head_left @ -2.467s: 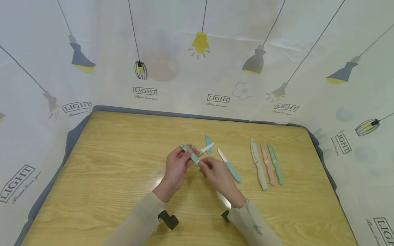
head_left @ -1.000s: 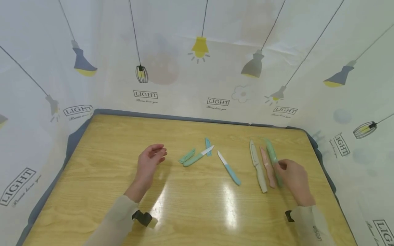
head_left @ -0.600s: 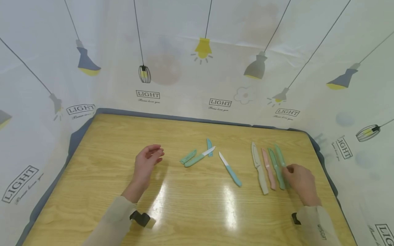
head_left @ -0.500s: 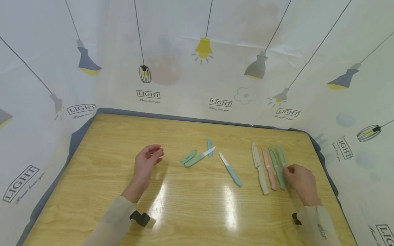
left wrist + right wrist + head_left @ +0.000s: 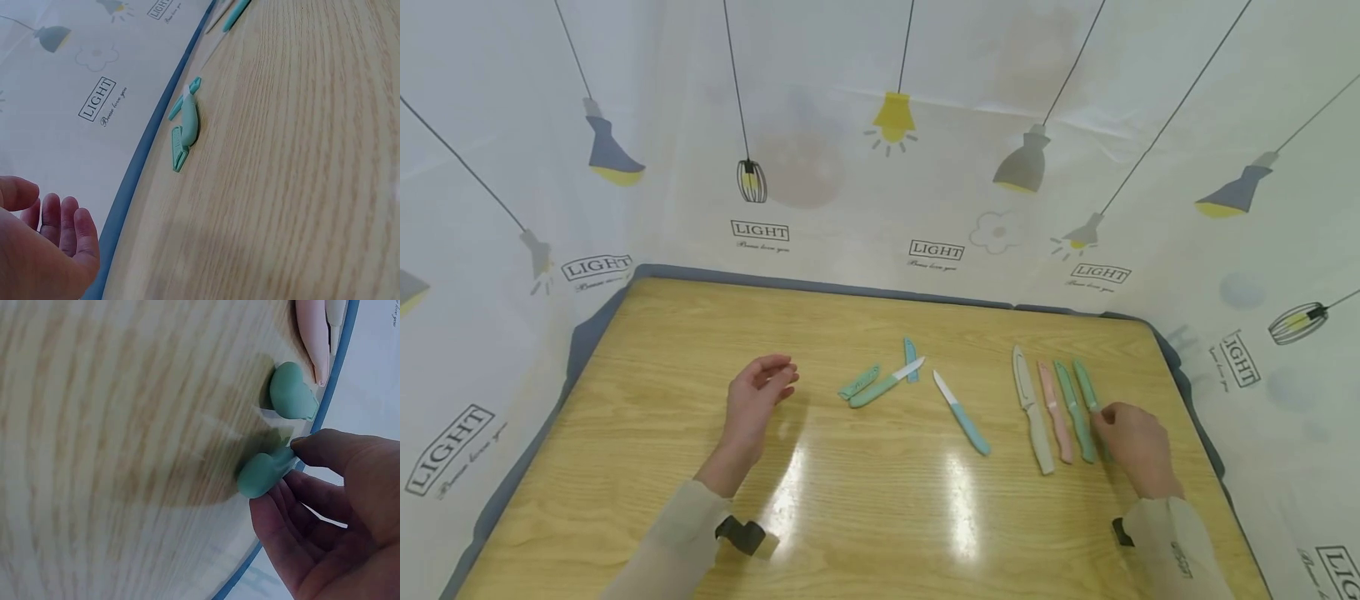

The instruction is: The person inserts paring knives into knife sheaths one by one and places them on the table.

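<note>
My right hand (image 5: 1137,446) pinches a sheathed green paring knife (image 5: 1086,385) at the right end of a row of knives. In the right wrist view thumb and fingers hold its handle (image 5: 256,476) low over the table. Just left of it lie another sheathed green knife (image 5: 1074,412), a sheathed pink knife (image 5: 1055,414) and a larger beige one (image 5: 1032,408). My left hand (image 5: 756,404) hovers at the left, fingers loosely bent and holding nothing. Nearest to it are a loose green sheath (image 5: 859,382) and a bare green-handled knife (image 5: 874,392).
A blue sheath (image 5: 909,346) lies partly under the bare green knife's white blade. Right of these, a bare blue-handled knife (image 5: 967,426) slants with its tip away from me. A patterned white curtain (image 5: 820,208) stands around the wooden table (image 5: 647,375).
My right hand has carried the sheathed green knife from mid-table past the row and lowered it at the right end. My left hand let go and moved left, then stayed still.
</note>
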A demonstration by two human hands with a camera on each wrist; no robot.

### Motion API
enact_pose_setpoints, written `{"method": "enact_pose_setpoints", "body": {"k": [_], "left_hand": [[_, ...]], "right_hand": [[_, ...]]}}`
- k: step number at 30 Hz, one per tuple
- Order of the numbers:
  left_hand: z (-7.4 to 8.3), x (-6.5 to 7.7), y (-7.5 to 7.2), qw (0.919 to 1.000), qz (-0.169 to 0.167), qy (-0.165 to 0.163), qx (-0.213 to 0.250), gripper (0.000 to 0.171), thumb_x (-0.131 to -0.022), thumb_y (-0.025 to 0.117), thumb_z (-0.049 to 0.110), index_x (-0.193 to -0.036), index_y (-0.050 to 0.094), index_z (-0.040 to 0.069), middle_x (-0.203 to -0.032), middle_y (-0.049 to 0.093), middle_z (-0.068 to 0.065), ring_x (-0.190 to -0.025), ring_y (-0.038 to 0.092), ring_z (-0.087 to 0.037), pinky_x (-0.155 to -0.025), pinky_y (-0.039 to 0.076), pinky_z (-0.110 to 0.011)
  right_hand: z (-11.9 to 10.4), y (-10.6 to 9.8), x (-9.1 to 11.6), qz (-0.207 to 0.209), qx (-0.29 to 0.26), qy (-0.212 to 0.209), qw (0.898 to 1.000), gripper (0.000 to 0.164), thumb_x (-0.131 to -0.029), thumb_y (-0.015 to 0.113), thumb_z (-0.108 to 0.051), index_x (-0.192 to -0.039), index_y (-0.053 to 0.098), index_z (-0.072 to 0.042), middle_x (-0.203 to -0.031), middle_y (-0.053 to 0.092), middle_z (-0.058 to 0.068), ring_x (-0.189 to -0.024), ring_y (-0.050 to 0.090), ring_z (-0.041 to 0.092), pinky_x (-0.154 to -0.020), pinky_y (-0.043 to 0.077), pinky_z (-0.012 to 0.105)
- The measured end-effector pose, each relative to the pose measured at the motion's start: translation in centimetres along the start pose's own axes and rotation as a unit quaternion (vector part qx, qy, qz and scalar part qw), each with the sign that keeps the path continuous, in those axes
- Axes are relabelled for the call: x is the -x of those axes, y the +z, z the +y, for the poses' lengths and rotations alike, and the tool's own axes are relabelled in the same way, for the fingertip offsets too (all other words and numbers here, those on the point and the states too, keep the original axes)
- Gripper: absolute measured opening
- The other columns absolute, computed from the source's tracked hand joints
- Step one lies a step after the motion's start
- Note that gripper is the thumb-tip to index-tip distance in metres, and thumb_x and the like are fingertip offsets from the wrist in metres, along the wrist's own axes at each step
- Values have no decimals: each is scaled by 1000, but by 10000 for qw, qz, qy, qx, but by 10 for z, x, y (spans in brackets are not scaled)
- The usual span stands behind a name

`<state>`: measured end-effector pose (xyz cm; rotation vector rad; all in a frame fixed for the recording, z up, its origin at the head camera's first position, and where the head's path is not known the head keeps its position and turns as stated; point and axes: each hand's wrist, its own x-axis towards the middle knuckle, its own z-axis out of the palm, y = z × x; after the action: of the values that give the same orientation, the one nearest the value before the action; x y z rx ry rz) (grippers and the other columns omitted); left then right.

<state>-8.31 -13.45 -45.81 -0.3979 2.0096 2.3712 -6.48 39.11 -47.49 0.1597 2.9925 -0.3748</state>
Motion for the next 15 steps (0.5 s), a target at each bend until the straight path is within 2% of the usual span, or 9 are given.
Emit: {"method": "enact_pose_setpoints", "body": {"k": [7,12,15], "left_hand": [[-2,-1,0,10000,-6,-19,9,35,-94,61,9,-123,52,-9,-119,57,-25,-103,61,-26,-96,50,-41],[-1,0,2,9999,-90,60,25,37,-94,60,6,-125,50,-12,-119,57,-27,-105,61,-29,-93,52,-34],[0,0,4,9997,-157,160,-138,36,-94,60,7,-125,52,-12,-119,57,-27,-106,61,-28,-91,53,-29]], "right_hand": [[-1,1,1,81,15,-70,9999,38,-97,52,-22,-98,66,14,-79,67,19,-60,59,22,-53,52,42],[-4,1,1,37,2,-19,10000,38,-97,51,-21,-96,65,14,-69,63,11,-56,54,19,-49,49,38],[-4,2,1,-3,-37,2,10000,39,-98,50,-22,-96,64,14,-67,61,9,-55,53,18,-49,48,38]]}}
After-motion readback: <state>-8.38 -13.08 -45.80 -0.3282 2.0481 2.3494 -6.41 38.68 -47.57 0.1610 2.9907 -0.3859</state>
